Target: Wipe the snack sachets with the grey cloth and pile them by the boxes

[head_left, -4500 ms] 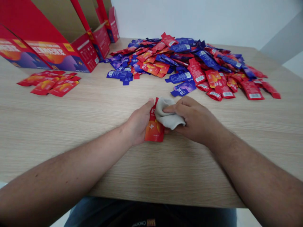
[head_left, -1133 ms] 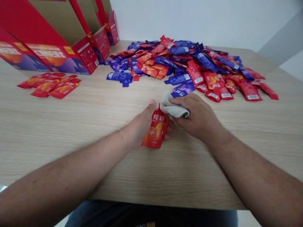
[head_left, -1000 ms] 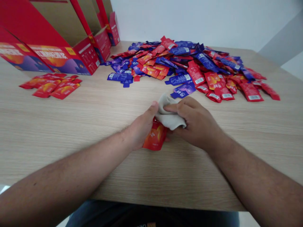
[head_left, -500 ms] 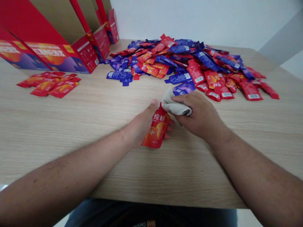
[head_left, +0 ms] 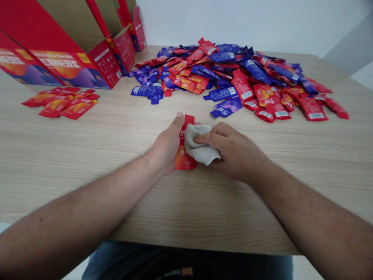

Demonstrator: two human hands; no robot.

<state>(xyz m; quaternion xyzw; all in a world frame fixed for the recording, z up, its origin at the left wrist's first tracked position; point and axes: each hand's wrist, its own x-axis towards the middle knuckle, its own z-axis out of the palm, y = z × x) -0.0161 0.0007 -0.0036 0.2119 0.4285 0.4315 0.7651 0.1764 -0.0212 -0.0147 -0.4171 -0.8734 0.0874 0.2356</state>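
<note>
The left hand [head_left: 167, 147] is closed on a red pouch [head_left: 182, 161], thumb along its near edge and the other fingers mostly out of sight behind it. The right hand [head_left: 233, 149] grips a pale cloth [head_left: 204, 153], index finger pressed into a fold; its remaining fingers are largely hidden. The cloth touches the pouch's front and covers part of it, so the pouch is judged mid-handling, not finished. Taking the pouch as reference, it is held above the table [head_left: 116, 147] or resting on it; contact cannot be confirmed. Just beyond it lies a purple pouch [head_left: 227, 107]; farther beyond is a mixed heap [head_left: 221, 70] of red and purple pouches. Well to the left, a small group of red pouches [head_left: 75, 107] lies overlapping, apparently the completed portion; the heap would be what remains. Behind that group stand open cartons [head_left: 62, 62], contents not verifiable.
</note>
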